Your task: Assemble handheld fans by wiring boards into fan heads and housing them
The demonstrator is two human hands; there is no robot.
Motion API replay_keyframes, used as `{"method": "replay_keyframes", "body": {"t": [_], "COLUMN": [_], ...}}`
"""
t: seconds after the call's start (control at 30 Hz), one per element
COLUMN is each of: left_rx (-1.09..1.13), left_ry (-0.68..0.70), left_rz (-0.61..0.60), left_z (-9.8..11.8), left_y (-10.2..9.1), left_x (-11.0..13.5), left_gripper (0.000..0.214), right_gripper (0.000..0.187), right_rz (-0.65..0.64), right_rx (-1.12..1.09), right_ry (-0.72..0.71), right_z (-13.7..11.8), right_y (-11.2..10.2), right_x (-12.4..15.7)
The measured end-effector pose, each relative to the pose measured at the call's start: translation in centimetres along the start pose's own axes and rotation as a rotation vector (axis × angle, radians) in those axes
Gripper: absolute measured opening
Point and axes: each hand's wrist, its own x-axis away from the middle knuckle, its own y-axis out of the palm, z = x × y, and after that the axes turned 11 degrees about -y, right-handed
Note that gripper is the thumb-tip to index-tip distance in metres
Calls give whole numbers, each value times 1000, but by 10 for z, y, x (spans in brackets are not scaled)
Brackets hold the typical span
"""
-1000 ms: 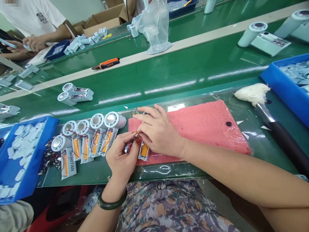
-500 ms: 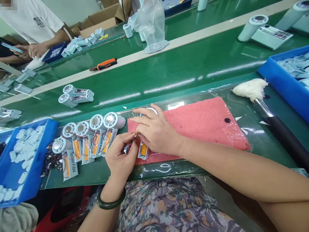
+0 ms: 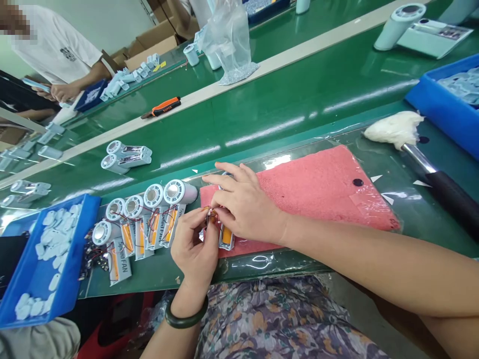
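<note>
The left hand (image 3: 194,244) and right hand (image 3: 245,204) are close together, their fingers almost meeting above the near edge of the pink pad (image 3: 310,194). The left thumb and fingers are closed in a pinch on a small wired part (image 3: 211,217); the part is too small to identify with certainty.

The right hand is curved down over a fan (image 3: 226,174), with only a sliver of the fan's rim showing past the fingers. An orange cell (image 3: 226,237) lies below the palm, on the pad. The pinched part sits directly beside the right fingertips.

Five further fans (image 3: 180,192) stand in a row to the left of the pad, on the green belt (image 3: 262,134). Each is joined by thin red wires to a printed "Speed FAN" card (image 3: 120,262). Loose electronic parts (image 3: 92,254) lie at the row's left end, beside a blue tray (image 3: 56,267) of white molded parts.

To the right of the pad lies a black-handled brush (image 3: 445,197) with a white fluffy head, and a second blue tray (image 3: 445,82) stands behind it. A jade bangle (image 3: 186,319) circles the left wrist. Across the next belt, a co-worker's hand (image 3: 63,92) holds a phone (image 3: 35,85).
</note>
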Motion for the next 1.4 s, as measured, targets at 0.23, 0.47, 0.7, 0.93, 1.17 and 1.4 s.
{"method": "replay_keyframes", "body": {"t": [0.23,0.47,0.7,0.93,1.17,1.4], "left_rx": [-29,2,22,36,104,355], "left_ry": [-12,-27,-43,-49,-257,-538], "left_rz": [0,-11,-18,-27,13,8], "left_z": [2,1,1,1,2,5], "left_y": [1,0,0,1,1,3], "left_x": [0,-1,-1,-2,-3,-6], "left_gripper": [21,23,22,23,17,21], "right_gripper": [15,20,20,20,16,17], "right_rz": [25,14,-6,-11,-15,64], "right_rx": [-49,-57,-47,-48,15,106], "right_ry": [-23,-44,-53,-70,-73,-82], "right_z": [3,5,5,6,5,6], "right_y": [2,4,3,4,5,9], "right_x": [1,2,2,3,2,2]}}
